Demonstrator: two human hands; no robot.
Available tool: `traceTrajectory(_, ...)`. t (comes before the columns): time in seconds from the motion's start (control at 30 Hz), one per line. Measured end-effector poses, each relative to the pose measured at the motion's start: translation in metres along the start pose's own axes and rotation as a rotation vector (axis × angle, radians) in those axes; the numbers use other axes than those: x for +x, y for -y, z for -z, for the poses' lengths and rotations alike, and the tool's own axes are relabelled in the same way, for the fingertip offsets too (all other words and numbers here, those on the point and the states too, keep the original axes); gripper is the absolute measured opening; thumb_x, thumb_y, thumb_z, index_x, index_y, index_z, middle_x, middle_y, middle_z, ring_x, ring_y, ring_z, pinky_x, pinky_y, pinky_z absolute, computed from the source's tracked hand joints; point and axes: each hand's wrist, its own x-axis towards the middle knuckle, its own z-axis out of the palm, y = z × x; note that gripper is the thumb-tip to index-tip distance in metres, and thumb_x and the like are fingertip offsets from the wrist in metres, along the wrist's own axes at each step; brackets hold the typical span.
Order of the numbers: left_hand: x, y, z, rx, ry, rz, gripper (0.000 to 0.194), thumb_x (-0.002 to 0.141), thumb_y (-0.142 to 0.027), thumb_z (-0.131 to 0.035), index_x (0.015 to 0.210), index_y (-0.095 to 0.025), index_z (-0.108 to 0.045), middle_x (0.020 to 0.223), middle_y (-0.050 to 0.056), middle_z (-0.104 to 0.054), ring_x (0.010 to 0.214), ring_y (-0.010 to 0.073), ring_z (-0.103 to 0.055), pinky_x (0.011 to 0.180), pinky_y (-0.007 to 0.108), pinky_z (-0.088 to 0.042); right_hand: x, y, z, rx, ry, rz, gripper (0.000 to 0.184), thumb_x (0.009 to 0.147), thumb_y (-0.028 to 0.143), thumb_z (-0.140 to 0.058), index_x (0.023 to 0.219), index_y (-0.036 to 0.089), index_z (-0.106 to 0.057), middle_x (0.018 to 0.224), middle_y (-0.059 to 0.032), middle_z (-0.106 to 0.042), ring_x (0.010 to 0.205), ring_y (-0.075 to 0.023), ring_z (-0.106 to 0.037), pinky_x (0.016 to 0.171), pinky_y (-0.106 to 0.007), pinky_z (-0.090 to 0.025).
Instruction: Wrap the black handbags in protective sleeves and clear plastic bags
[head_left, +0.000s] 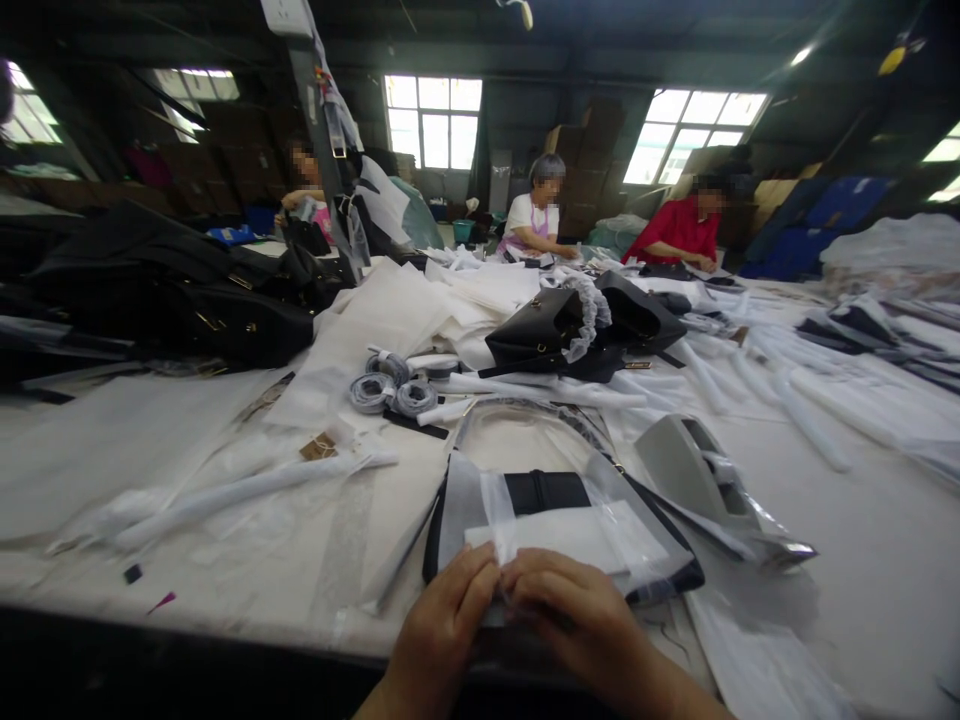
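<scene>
A black handbag (pixel 551 492) lies flat on the white table (pixel 862 560) right in front of me, partly covered in clear plastic and white foam sheet (pixel 570 535). Both hands meet at its near edge. My left hand (pixel 442 625) pinches the plastic wrap with closed fingers. My right hand (pixel 577 615) presses against it, fingers curled on the same wrap. The bag's wrapped handle (pixel 525 415) arches behind it.
A silver-grey tape dispenser (pixel 701 470) sits right of the bag. Rolls of grey strap (pixel 390 390), foam-wrapped straps (pixel 247 490) and another black bag (pixel 555 335) lie farther out. Black bags (pixel 172 290) pile at left. Three people work at the far end.
</scene>
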Motion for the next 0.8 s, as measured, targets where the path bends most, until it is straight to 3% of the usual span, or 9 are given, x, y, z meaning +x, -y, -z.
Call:
traceTrajectory(0.13, -0.008, 0.004, -0.003, -0.045, -0.055, -0.003, 0.040, 0.105, -0.041, -0.040, 0.123, -0.013, -0.062, 0.122, 0.014, -0.068, 0.115, 0.0190, -0.067, 0.095, 0.025, -0.057, -0.004, -0.002, -0.002, -0.180, 0.031, 0.140, 0.021, 0.091, 0.007, -0.060, 0.105, 0.022, -0.065, 0.101, -0.0058, -0.075, 0.099, -0.0184, -0.071, 0.099, -0.036, -0.054)
traceTrajectory(0.27, -0.008, 0.004, -0.003, -0.023, -0.026, -0.053, 0.034, 0.106, -0.024, -0.041, 0.133, -0.016, -0.059, 0.137, 0.014, -0.060, 0.128, 0.0191, -0.059, 0.100, 0.028, -0.055, -0.010, -0.006, -0.004, -0.263, -0.016, 0.273, 0.018, 0.095, 0.010, -0.059, 0.110, 0.019, -0.066, 0.103, -0.0063, -0.077, 0.101, -0.0163, -0.071, 0.103, -0.038, -0.053)
traceTrajectory(0.43, -0.009, 0.005, -0.003, -0.063, -0.022, -0.113, 0.034, 0.103, -0.014, -0.043, 0.133, -0.010, -0.059, 0.133, 0.014, -0.065, 0.141, 0.0288, -0.044, 0.105, 0.040, -0.054, -0.020, -0.002, -0.006, -0.426, -0.014, 0.432, 0.017, 0.096, 0.007, -0.056, 0.108, 0.009, -0.069, 0.104, -0.0106, -0.077, 0.115, -0.0208, -0.067, 0.107, -0.041, -0.051)
traceTrajectory(0.5, -0.009, 0.006, -0.004, -0.070, -0.031, -0.114, 0.034, 0.103, -0.009, -0.040, 0.130, -0.008, -0.060, 0.130, 0.014, -0.067, 0.139, 0.0278, -0.047, 0.105, 0.040, -0.054, -0.027, 0.004, -0.007, -0.469, -0.018, 0.458, 0.019, 0.096, 0.008, -0.054, 0.108, 0.008, -0.070, 0.103, -0.0104, -0.078, 0.114, -0.0213, -0.068, 0.106, -0.041, -0.052)
traceTrajectory(0.63, -0.008, 0.009, -0.003, -0.101, -0.013, -0.063, 0.035, 0.104, -0.013, -0.036, 0.128, -0.008, -0.060, 0.124, 0.015, -0.070, 0.124, 0.0217, -0.062, 0.103, 0.036, -0.055, -0.049, 0.014, -0.012, -0.436, -0.037, 0.430, 0.020, 0.099, 0.011, -0.052, 0.104, 0.009, -0.071, 0.098, -0.0095, -0.079, 0.102, -0.0184, -0.072, 0.092, -0.030, -0.059)
traceTrajectory(0.8, -0.002, 0.011, 0.002, -0.191, 0.097, -0.020, 0.036, 0.103, -0.030, -0.045, 0.132, -0.011, -0.057, 0.127, 0.017, -0.069, 0.122, 0.0252, -0.064, 0.103, 0.040, -0.055, -0.071, 0.008, -0.044, -0.467, -0.129, 0.196, 0.019, 0.096, 0.013, -0.058, 0.110, 0.009, -0.069, 0.099, -0.0133, -0.077, 0.088, -0.0203, -0.072, 0.077, -0.030, -0.061)
